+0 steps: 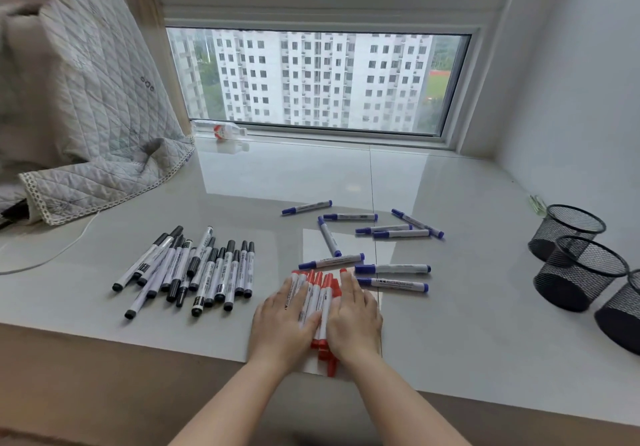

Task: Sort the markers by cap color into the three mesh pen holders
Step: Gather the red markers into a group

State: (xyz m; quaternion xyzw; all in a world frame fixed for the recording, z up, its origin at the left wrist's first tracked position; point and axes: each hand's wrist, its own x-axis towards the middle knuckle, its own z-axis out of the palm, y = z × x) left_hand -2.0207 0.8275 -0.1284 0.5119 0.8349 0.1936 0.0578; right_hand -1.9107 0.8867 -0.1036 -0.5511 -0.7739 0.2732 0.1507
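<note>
A bunch of red-capped markers (320, 302) lies at the front edge of the pale sill. My left hand (282, 324) and my right hand (355, 319) rest flat on either side of the bunch, pressing it together with fingers stretched out. Several black-capped markers (201, 270) lie in a loose pile to the left. Several blue-capped markers (377, 241) are scattered behind and to the right of the red ones. Three black mesh pen holders stand at the far right: one at the back (568, 231), one in the middle (581, 270), one cut off by the frame edge (623, 314).
A quilted blanket (86, 116) covers the left side. A white cable (52, 255) runs below it. A plastic bottle (221, 130) lies by the window. The sill's front edge (138, 341) drops off near my wrists.
</note>
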